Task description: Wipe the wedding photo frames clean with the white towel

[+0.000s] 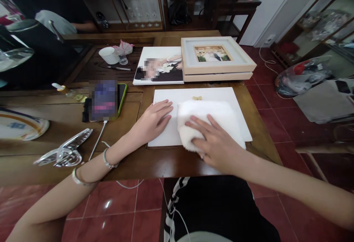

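Note:
A white flat board (193, 96) lies on the wooden table (129, 161) in front of me, with a small gold hanger near its far edge. My left hand (153, 122) lies flat on the board's left part, fingers stretched out and holding nothing. My right hand (214, 142) presses with spread fingers on a white fluffy cloth (204, 114) that rests on the board's right half.
Behind the board lie a photo canvas (159, 66) and a stacked pale picture frame (217, 57). To the left are a phone (106, 100) with a cable, a plate (20, 125), a shiny winged ornament (65, 149), a white cup (108, 55). Another person sits far left.

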